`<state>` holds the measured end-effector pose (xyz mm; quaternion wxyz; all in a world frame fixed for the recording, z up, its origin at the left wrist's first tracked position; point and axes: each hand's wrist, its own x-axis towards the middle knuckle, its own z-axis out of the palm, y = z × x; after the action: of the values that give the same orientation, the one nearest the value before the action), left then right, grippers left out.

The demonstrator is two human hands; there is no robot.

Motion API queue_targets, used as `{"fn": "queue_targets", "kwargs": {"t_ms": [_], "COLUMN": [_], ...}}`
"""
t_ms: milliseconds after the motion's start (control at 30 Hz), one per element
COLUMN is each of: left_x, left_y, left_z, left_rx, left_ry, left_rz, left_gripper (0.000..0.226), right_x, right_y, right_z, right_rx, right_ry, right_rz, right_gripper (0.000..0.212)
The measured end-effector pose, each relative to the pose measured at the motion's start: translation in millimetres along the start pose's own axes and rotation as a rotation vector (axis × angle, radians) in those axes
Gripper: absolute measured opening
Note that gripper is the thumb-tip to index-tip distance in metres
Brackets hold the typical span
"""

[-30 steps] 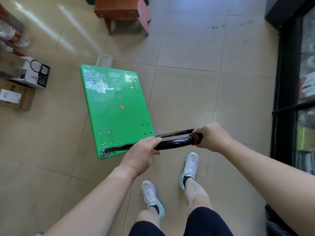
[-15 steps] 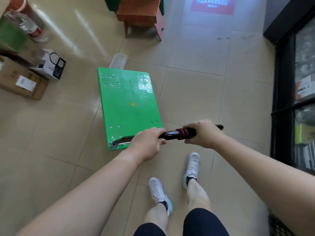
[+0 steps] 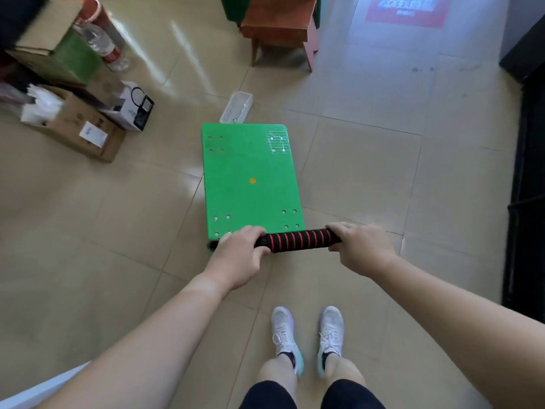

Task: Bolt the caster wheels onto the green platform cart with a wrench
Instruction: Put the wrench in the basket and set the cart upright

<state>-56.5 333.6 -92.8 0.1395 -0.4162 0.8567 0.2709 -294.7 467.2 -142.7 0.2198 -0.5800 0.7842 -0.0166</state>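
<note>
- Green platform cart (image 3: 250, 184) lies flat on the tiled floor (image 3: 368, 178); its black, red-ringed handle (image 3: 296, 240) crosses the near edge.
- Left hand (image 3: 237, 255) is closed around the handle's left end, right hand (image 3: 361, 247) closed around the right end.
- White slotted basket (image 3: 237, 107) sits just beyond the cart's far edge; its contents are too blurred to tell.
- Left of the cart, an open cardboard box (image 3: 73, 128) holds white wrapping; a white product box (image 3: 134, 106) stands beside it.
- Cart wheels are hidden beneath the deck.
- Writing on the red floor sign (image 3: 405, 8), far beyond the cart, is unreadable, as is the cardboard box's label.
</note>
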Motion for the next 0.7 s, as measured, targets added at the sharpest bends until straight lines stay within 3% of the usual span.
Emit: {"fn": "queue_targets", "kwargs": {"t_ms": [233, 533, 700], "left_x": [-3, -18, -19], "left_y": [-40, -157, -240], "left_z": [-15, -51, -76], "left_rx": [0.247, 0.148, 0.038], "left_ry": [-0.136, -0.161, -0.207], "left_rz": [0.149, 0.251, 0.193], "left_gripper": [0.037, 0.036, 0.034], "right_x": [-10, -8, 19], "right_y": [-48, -175, -265], "right_z": [13, 38, 39], "right_rx": [-0.012, -0.045, -0.044], "right_ry": [-0.008, 0.021, 0.029], "right_rz": [0.067, 0.238, 0.299], "right_gripper": [0.027, 0.027, 0.021]}}
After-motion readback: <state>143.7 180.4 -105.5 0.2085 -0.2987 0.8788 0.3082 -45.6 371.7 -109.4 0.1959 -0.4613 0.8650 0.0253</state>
